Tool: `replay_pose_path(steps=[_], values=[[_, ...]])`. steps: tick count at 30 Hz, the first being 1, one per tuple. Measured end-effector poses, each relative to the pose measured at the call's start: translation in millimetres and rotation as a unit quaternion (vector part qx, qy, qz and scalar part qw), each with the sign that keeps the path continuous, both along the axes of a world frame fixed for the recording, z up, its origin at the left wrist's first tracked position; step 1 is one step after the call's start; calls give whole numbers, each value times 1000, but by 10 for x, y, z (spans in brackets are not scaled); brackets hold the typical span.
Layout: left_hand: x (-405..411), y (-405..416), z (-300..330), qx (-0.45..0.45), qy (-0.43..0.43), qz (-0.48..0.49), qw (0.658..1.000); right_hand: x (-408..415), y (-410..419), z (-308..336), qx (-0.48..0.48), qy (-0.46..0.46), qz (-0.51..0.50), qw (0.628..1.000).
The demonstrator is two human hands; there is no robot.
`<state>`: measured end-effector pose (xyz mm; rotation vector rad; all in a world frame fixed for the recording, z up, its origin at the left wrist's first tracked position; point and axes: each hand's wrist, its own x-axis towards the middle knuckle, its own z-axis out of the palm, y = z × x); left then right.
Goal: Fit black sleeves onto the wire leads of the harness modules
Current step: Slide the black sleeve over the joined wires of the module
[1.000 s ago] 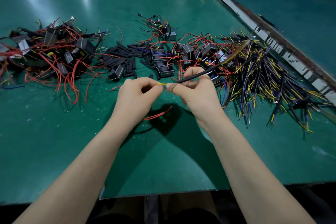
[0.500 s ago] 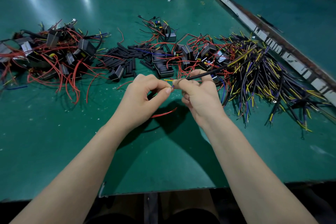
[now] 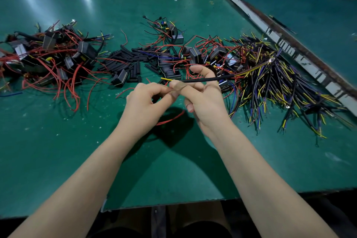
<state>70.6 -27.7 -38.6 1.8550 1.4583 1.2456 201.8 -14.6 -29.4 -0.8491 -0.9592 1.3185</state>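
My right hand (image 3: 201,98) pinches a long black sleeved lead (image 3: 204,79) that runs right toward the cable pile; its yellow wire tip (image 3: 167,79) sticks out to the left past my thumb. My left hand (image 3: 146,100) is curled close against the right thumb, its fingertips at the sleeve end; what it pinches is hidden. A red wire (image 3: 170,120) lies on the mat under my hands. Loose black sleeves (image 3: 127,60) lie in a heap behind my hands.
A tangle of black modules with red wires (image 3: 48,58) fills the left. More modules (image 3: 195,54) sit in the centre, and a big pile of black, yellow and blue leads (image 3: 280,87) spreads right. A metal rail (image 3: 289,48) borders the green mat (image 3: 58,141).
Both hands rose slightly and moved away from me. The yellow tip now protrudes farther left out of the sleeve end.
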Motion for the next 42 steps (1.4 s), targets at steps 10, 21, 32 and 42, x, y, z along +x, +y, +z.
replay_pose_path(steps=[10, 21, 32, 42], values=[[-27, -9, 46, -17, -9, -49, 999, 67, 50, -10, -86, 43, -17, 995], [-4, 4, 43, -40, -3, -6, 999, 27, 6, -24, 35, -44, -18, 998], [-25, 30, 13, -36, 0, -31, 999, 64, 44, -39, -43, -23, -44, 998], [-22, 17, 4, 1, 33, -22, 999, 64, 23, -27, -20, -36, -47, 998]])
